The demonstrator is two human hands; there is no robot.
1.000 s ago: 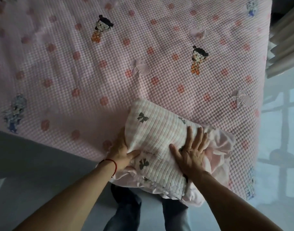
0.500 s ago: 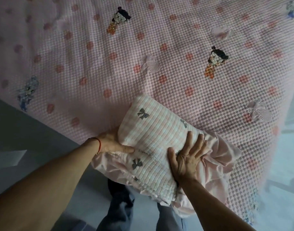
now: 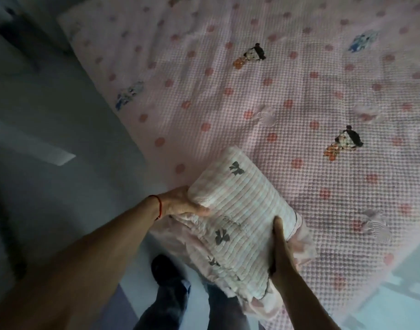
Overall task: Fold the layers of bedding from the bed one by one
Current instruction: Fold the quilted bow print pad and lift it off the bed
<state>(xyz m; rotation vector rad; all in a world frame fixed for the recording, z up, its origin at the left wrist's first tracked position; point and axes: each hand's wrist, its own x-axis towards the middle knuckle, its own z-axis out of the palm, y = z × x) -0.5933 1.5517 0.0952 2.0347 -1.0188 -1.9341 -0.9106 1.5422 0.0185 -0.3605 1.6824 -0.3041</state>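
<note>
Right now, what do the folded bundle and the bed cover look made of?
Bundle: soft quilted fabric, matte, judging by the stitched parallel ribs, printed bows and thin pink ruffle edge.
Bed cover: textile with a waffle or bubble weave, matte pink, with printed dots and figures. Fibre cannot be told for either.

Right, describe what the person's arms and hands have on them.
Both forearms are bare, with no sleeves showing. The left hand has a thin red string bracelet round its wrist. The right hand shows no ring or band here.
</note>
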